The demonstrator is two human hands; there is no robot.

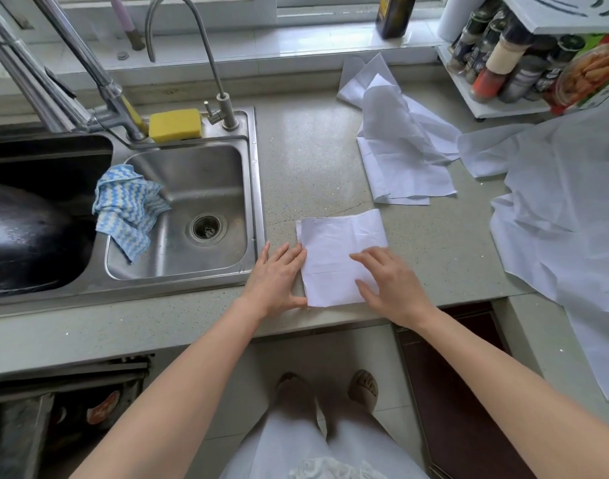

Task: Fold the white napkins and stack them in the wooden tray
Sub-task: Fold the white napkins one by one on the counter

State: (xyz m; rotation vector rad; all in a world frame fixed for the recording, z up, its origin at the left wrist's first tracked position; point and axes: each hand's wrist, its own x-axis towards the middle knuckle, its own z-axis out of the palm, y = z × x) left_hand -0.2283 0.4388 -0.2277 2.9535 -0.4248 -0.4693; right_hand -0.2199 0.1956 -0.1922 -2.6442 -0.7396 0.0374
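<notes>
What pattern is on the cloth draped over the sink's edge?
The cloth has blue and white zigzag stripes; the head view shows it clearly, hanging into the sink.

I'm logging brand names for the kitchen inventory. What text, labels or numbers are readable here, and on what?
None can be read.
Spice jars on the rack: labels too blurred.
Dark bottle on the windowsill: yellow label, print illegible.
Printed box beside the jars: only a food picture shows.

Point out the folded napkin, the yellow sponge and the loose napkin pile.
folded napkin point(334, 247): head view, bare centre of the cloth.
yellow sponge point(175, 124): head view, middle of its top face.
loose napkin pile point(400, 146): head view, crumpled top sheet.
</notes>
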